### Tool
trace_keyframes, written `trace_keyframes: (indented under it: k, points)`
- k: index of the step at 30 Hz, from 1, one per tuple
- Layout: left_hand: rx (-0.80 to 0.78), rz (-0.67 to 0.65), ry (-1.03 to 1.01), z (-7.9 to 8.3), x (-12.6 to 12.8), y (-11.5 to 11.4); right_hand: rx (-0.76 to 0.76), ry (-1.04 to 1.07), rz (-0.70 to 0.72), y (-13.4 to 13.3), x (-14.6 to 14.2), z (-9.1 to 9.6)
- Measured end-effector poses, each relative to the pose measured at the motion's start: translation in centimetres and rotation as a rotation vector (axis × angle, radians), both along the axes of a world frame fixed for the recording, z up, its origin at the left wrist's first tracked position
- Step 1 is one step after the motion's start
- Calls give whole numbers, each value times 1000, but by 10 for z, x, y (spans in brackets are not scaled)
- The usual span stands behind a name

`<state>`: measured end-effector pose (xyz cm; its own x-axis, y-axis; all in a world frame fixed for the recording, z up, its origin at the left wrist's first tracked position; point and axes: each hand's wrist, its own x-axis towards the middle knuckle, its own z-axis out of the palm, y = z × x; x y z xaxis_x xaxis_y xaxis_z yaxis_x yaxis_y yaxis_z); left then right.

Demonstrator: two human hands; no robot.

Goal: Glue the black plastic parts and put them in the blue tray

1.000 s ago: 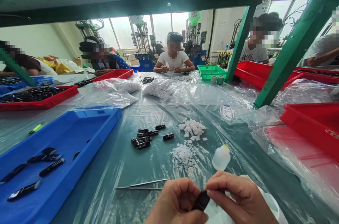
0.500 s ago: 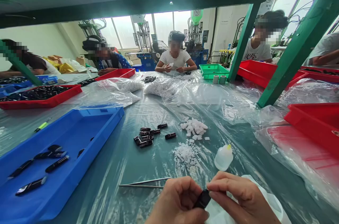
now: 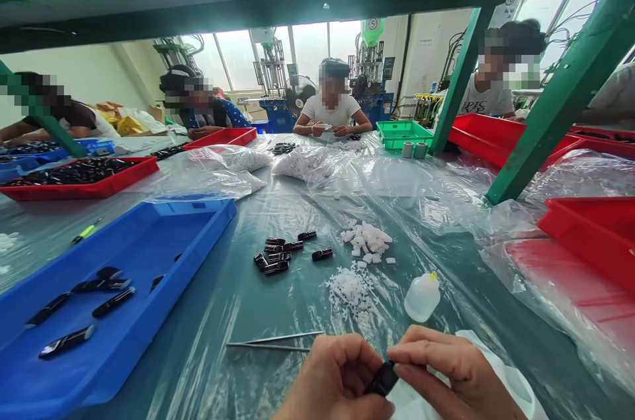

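Close to me at the bottom, my left hand point(image 3: 342, 377) grips a small glossy black plastic piece point(image 3: 381, 378) between thumb and curled fingers. My right hand point(image 3: 446, 367) is closed in a pinch on the upper end of that same piece; any smaller part between its fingertips is hidden. Metal tweezers point(image 3: 272, 341) lie on the sheet just left of my left hand. Beyond my hands are a heap of tiny white bits point(image 3: 350, 291), a heap of larger white pieces point(image 3: 367, 239) and a squeeze bottle with a yellow tip point(image 3: 423, 297). Several similar black pieces point(image 3: 278, 254) lie farther left.
A blue tray point(image 3: 149, 235) on the left holds several black pieces. Red trays point(image 3: 590, 228) stand at the right, near a slanting green post point(image 3: 550, 102). Clear plastic bags point(image 3: 307, 165) lie across the middle. Co-workers sit around the far side. A green shelf beam point(image 3: 297, 0) hangs overhead.
The whole view has shifted slightly, so the table things appear a little farther right. Both hands stay on the black plastic piece, with its tilt barely altered.
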<state>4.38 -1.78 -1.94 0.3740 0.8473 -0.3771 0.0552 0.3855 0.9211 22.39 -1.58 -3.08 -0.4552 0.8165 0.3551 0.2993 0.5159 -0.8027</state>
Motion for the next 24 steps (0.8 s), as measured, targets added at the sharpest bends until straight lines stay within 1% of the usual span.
trace_keyframes:
  k: [6, 10, 14, 19, 22, 24]
  points:
    - [-32, 55, -128, 1, 1, 1, 17, 133, 70, 1, 0, -7]
    - [-19, 64, -106, 0, -1, 1, -33, 235, 129, 2, -3, -17]
    - [-6, 74, -109, 0, -2, 0, -124, 312, 111, -2, -10, -23]
    - [2, 55, -105, 2, -1, 2, -196, 387, 83, -5, -13, -26]
    - [-32, 55, -109, 5, -2, 6, -330, 429, 49, -5, -11, -27]
    - [-47, 72, -116, 4, -3, 8, -446, 447, 68, -5, -9, -31]
